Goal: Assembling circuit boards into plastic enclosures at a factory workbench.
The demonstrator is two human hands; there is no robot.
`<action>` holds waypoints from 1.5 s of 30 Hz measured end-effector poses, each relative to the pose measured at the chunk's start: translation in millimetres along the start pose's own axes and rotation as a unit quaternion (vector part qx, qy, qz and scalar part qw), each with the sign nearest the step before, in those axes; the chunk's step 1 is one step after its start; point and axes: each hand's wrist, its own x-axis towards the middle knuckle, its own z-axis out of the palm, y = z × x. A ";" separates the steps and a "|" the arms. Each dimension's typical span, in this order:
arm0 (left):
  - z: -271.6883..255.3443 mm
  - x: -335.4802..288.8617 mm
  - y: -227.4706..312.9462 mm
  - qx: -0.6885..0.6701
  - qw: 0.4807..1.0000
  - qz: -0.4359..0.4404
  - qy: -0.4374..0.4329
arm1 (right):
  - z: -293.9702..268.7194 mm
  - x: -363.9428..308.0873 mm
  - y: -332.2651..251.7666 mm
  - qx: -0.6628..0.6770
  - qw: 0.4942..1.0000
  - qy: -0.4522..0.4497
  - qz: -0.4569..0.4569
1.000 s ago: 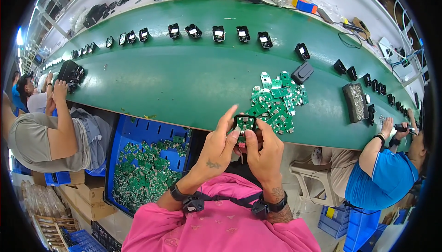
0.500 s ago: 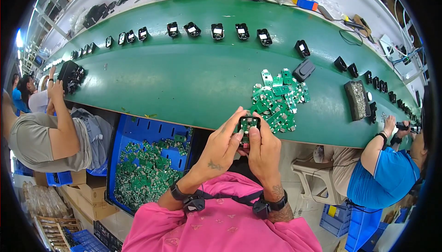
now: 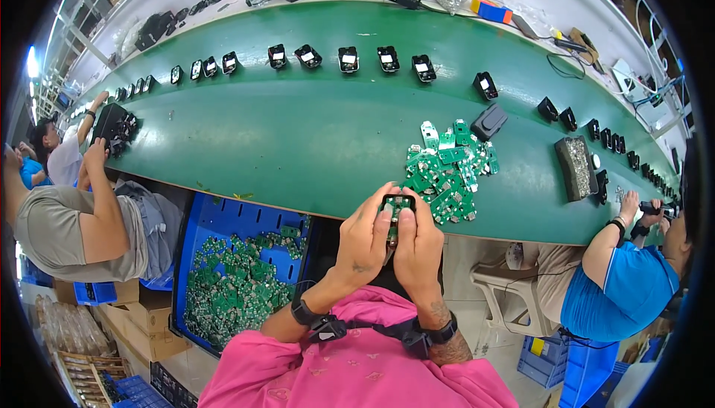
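My left hand and my right hand close together around a small black plastic housing with a green circuit board inside it. Both thumbs lie side by side on the board, and my fingers wrap the housing's sides, hiding most of it. I hold it just off the table's near edge. Beyond my hands, slightly to the right, a loose pile of green circuit boards lies on the green table. A dark block-shaped case touches the table right behind the pile.
Black housings stand in a spaced row across the far side. A blue crate of boards sits below the edge at left. Co-workers sit on both sides, one in grey, one in blue. A grey foam-like block lies at right.
My hands have drawn closer together around the housing, and my thumbs now lie side by side along the board. At far left, a person's arm has stretched out over the table.
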 end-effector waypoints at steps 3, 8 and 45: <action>0.7 -2.4 9.4 0.036 0.999 0.007 0.028 | -2.2 -6.0 -12.3 0.010 0.999 0.008 0.033; 3.8 -3.6 12.2 0.071 0.993 0.073 0.059 | 1.7 -7.5 -0.3 -0.013 0.997 0.049 -0.065; -55.7 37.3 24.2 -0.285 0.896 -0.183 -0.288 | -39.1 30.8 -19.1 0.225 0.924 -0.234 0.201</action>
